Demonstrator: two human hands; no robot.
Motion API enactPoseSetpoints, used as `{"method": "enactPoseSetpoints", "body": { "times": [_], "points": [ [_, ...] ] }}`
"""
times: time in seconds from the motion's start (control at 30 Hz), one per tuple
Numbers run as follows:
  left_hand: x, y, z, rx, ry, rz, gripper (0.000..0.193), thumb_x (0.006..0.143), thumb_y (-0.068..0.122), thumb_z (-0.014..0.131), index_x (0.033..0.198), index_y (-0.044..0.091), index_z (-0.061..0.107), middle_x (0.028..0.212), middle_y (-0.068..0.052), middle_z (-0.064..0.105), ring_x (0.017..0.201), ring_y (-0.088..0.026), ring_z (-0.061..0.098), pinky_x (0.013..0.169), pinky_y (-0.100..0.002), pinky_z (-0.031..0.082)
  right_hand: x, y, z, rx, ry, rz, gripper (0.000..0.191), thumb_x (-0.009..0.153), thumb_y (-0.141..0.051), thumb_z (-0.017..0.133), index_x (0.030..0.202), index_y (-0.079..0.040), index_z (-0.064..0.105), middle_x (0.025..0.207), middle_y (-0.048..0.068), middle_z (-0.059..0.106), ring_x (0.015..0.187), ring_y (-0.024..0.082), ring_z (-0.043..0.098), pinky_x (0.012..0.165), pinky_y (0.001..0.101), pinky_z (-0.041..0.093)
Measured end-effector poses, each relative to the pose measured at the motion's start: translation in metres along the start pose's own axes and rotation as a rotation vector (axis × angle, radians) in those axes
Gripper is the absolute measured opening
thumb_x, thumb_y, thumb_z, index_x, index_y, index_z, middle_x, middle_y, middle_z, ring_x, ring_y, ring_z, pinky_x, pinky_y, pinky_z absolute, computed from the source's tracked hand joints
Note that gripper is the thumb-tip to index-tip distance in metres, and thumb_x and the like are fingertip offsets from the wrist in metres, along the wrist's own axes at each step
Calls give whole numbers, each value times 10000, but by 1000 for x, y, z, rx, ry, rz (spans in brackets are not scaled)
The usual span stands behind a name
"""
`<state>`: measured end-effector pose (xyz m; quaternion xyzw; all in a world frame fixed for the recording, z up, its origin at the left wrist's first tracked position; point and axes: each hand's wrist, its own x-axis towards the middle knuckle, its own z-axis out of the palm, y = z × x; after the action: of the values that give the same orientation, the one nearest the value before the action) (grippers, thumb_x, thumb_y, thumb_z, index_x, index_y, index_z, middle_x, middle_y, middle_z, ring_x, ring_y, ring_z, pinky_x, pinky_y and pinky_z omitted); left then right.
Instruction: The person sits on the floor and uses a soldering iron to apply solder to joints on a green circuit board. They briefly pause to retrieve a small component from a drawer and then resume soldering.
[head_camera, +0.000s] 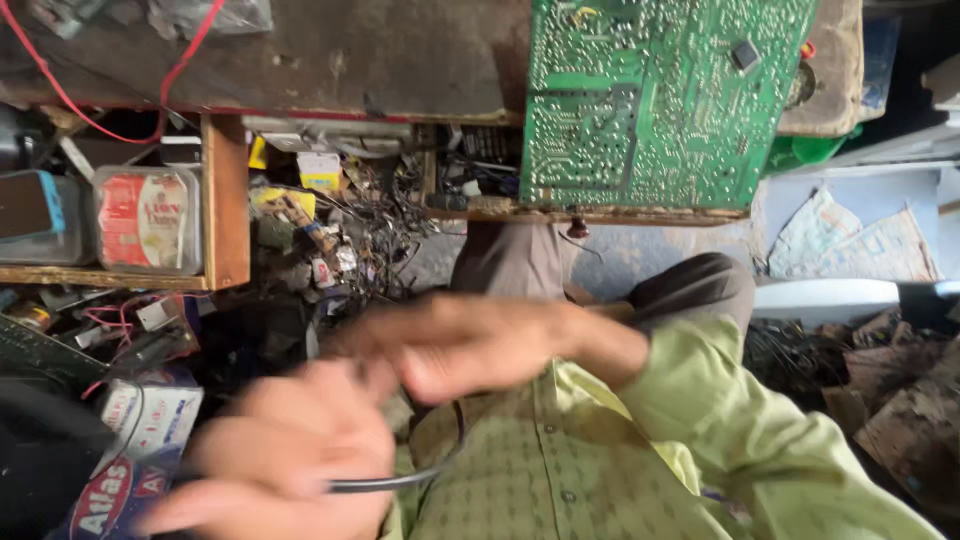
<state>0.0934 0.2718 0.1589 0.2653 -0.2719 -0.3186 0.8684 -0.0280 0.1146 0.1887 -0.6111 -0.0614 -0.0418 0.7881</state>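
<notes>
Clearly both hands are blurred with motion just above the lap. The left hand (275, 455) has its fingers closed around a thin dark cable (395, 482); whether the right hand (470, 345) has its fingers together or apart I cannot tell. The cable could slip or snag on the shirt (560, 470). The green circuit board (655, 100) overhangs the table (380, 50) edge and might tip off. A clear plastic tub (148, 220) on the wooden shelf (227, 200) holds red-and-white packets.
</notes>
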Motion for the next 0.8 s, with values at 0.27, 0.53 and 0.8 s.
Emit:
{"method": "enactPoseSetpoints", "body": {
  "times": [0.27,0.53,0.8],
  "points": [
    [45,25,18,-307,514,100,612,1214,497,324,798,48,326,695,-37,286,554,-152,263,502,-290,254,-109,3,6,-289,123,312,329,958,-288,740,1144,-18,719,876,84,783,760,157,740,633,328,554],
    [23,45,-83,378,629,-69,483,1117,514,500,799,165,398,684,51,288,606,-110,260,580,-252,238,-241,-18,-23,-581,311,662,236,870,-234,742,1034,-66,764,819,69,829,611,174,769,538,345,582],
    [-45,-3,-119,379,522,-98,477,1114,503,529,810,149,428,680,22,380,567,-115,347,500,-259,287,-366,-13,-58,-1172,777,1388,334,844,-286,764,1146,-144,759,915,23,813,764,132,788,659,292,645]
  ]
}}
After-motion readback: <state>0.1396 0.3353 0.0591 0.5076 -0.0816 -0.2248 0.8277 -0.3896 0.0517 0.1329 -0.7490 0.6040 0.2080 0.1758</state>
